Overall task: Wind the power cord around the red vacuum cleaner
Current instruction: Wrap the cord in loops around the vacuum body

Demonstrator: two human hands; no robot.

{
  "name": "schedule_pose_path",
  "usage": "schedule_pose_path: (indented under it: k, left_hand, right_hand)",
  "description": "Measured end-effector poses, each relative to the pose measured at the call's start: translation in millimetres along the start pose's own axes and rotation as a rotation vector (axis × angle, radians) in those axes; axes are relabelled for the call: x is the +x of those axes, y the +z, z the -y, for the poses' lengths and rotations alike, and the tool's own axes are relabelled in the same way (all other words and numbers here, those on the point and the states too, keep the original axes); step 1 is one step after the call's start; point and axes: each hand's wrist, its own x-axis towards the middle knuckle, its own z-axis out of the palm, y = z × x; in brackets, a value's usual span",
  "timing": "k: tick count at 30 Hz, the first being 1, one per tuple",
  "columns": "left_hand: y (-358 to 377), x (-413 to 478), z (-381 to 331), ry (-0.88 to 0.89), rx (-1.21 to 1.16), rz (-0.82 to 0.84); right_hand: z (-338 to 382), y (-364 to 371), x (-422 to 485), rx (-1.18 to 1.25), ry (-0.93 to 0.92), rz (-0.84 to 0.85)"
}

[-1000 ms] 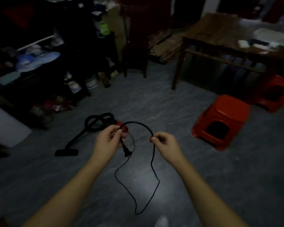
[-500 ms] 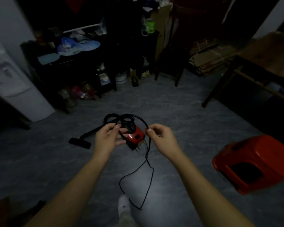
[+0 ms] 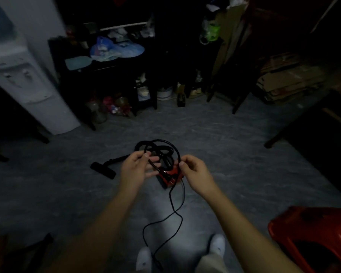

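The small red vacuum cleaner lies on the grey floor, partly hidden behind my hands, with its black hose coiled just beyond it and a black floor nozzle to the left. My left hand pinches the black power cord near its plug end. My right hand pinches the same cord further along. A loop arcs between both hands, and the rest hangs down in a loose curl toward my feet.
A white water dispenser stands at the left. Dark cluttered shelves and bottles line the back. A red plastic stool sits at the lower right, a table leg to the right. My white shoes are below.
The view has turned left and closed in on the vacuum. My hands have come closer together, shortening the loop between them. The red stool has slid to the lower right corner.
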Motion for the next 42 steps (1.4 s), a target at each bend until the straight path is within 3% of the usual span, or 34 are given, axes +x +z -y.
schedule_pose_path:
  k: [14, 23, 35, 42]
  left_hand:
    - [138, -31, 48, -0.004, -0.164, -0.444]
    - [158, -78, 72, 0.006, -0.156, -0.512]
    - [148, -135, 200, -0.243, -0.299, -0.444]
    - [131, -147, 257, -0.228, -0.256, -0.474]
  right_hand:
    - [-67, -129, 78, 0.002, 0.036, 0.457]
    - [-99, -152, 59, -0.058, 0.030, 0.506]
    - [-187, -157, -52, -0.062, 0.243, 0.418]
    - [-237, -147, -56, -0.100, 0.280, 0.452]
